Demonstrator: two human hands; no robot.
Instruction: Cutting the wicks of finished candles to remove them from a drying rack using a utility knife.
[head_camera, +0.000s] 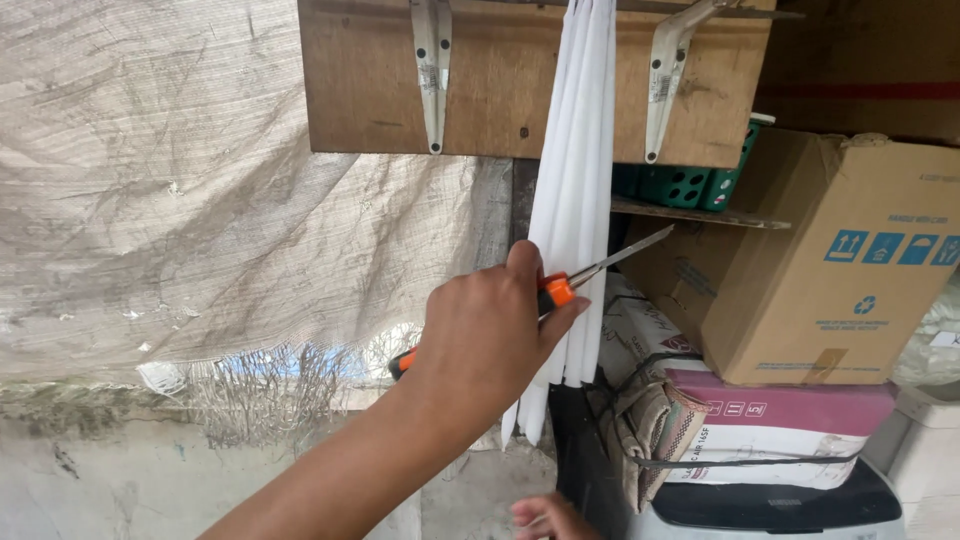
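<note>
My left hand (485, 335) reaches up from the lower left and is shut on a utility knife (560, 288) with an orange and black handle. Its thin blade (635, 252) points up and to the right. The hand and knife press against a bundle of long white tapered rods (580, 150) that hangs from above, in front of a wooden board (370, 90). Only the fingertips of my right hand (545, 517) show at the bottom edge, just below the rods' lower tips (530, 420). Its grip is hidden.
A worn woven tarp (180, 200) covers the wall at left. Two metal brackets (432, 70) are fixed to the board. At right a cardboard box (840, 260) sits on a maroon and white box (790, 425), with a green crate (690, 185) behind and folded cloth (650, 430) strapped beside.
</note>
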